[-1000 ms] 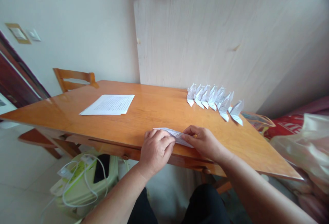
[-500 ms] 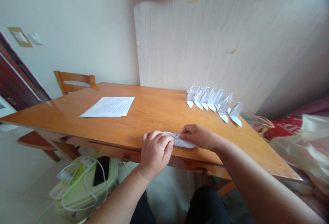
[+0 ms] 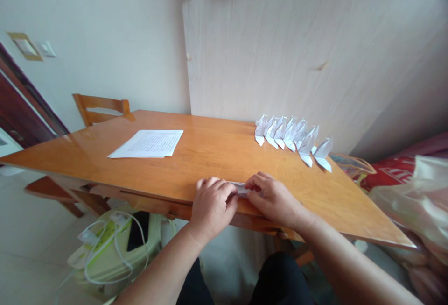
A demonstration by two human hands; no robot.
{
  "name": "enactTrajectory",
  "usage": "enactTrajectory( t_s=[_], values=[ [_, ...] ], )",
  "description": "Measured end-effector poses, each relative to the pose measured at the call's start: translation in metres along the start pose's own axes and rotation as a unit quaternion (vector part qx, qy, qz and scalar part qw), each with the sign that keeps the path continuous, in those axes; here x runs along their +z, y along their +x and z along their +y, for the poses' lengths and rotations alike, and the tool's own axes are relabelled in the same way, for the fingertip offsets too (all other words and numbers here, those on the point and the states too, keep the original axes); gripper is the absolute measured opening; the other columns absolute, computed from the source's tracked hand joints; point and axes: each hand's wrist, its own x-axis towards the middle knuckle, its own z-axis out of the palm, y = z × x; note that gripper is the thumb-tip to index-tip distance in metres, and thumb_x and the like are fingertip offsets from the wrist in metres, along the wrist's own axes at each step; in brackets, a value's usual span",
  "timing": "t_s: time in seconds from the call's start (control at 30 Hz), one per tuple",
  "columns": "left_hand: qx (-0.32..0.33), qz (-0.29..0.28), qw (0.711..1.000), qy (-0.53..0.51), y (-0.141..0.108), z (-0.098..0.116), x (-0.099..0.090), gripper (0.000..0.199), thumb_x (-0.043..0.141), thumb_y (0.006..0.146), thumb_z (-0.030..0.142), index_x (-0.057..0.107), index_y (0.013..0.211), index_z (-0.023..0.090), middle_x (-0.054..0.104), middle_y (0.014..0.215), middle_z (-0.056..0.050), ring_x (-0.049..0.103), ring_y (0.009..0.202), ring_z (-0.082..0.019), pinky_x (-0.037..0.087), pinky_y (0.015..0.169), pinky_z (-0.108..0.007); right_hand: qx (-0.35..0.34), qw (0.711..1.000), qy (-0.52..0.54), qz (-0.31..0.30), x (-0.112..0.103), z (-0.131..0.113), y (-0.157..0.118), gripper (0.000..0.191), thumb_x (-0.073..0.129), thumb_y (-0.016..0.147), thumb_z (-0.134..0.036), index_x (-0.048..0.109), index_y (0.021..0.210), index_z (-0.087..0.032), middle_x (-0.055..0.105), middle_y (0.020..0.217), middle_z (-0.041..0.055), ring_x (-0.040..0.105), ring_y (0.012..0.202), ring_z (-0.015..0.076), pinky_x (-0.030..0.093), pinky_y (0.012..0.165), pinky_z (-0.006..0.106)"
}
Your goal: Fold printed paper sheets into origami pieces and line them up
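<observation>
Close to the table's front edge, a folded piece of paper (image 3: 241, 189) with printed marks lies between my two hands. My left hand (image 3: 214, 201) is closed on its left end, with the fingers curled over it. My right hand (image 3: 269, 196) grips the right end between thumb and fingers. Both hands cover much of the paper, so only a narrow middle strip shows. Beyond my right hand stand several folded paper figures (image 3: 290, 134) with upright pointed flaps, grouped at the back right of the table.
A stack of printed sheets (image 3: 147, 144) lies on the left of the wooden table (image 3: 210, 155). A chair (image 3: 101, 109) stands behind the far left corner. Plastic bags (image 3: 413, 197) crowd the right side. Below the left edge, a pale green stool (image 3: 108, 249) holds cables and a power strip.
My right hand has turned and lowered over the right end of the paper, whose visible part is now narrower. My left hand stays nearly in place. The view has shifted slightly.
</observation>
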Motion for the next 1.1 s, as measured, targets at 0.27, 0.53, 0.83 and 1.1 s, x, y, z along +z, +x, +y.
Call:
enactTrajectory(
  t_s=[0.27,0.53,0.83,1.1],
  values=[
    [-0.001,-0.030,0.999,-0.034,0.003,-0.006,-0.004,0.011,0.069,0.078,0.020,0.059,0.083,0.024,0.069,0.088,0.000,0.057,0.093,-0.024,0.035,0.081,-0.039,0.001,0.999,0.023,-0.039,0.005,-0.006,-0.015,0.008,0.063,0.088,-0.021,0.067,0.081,-0.021,0.060,0.083,0.0013,0.056,0.077,0.0153,0.042,0.071,0.028],
    [0.005,-0.062,0.995,-0.071,0.006,-0.010,-0.010,0.012,0.068,0.078,0.017,0.061,0.084,0.024,0.069,0.090,0.002,0.058,0.093,-0.022,0.037,0.081,-0.037,-0.006,0.998,0.039,-0.047,0.008,0.000,-0.015,0.009,0.063,0.091,-0.025,0.072,0.089,-0.025,0.060,0.084,0.0018,0.057,0.076,0.0157,0.044,0.071,0.029],
    [-0.001,-0.084,0.992,-0.089,0.007,-0.013,-0.012,0.010,0.068,0.079,0.017,0.061,0.080,0.024,0.068,0.093,0.003,0.058,0.093,-0.020,0.038,0.083,-0.036,-0.009,0.997,0.051,-0.052,0.009,0.001,-0.014,0.012,0.062,0.093,-0.025,0.071,0.085,-0.025,0.061,0.083,0.0022,0.057,0.079,0.0168,0.044,0.073,0.030],
    [-0.010,-0.089,0.991,-0.097,0.010,-0.011,-0.015,0.008,0.064,0.082,0.016,0.062,0.082,0.024,0.068,0.095,0.001,0.059,0.095,-0.021,0.039,0.083,-0.037,0.014,0.997,0.053,-0.056,0.008,0.001,-0.011,0.019,0.057,0.095,-0.027,0.068,0.080,-0.024,0.061,0.082,0.0019,0.058,0.075,0.0158,0.043,0.068,0.029]
  ],
)
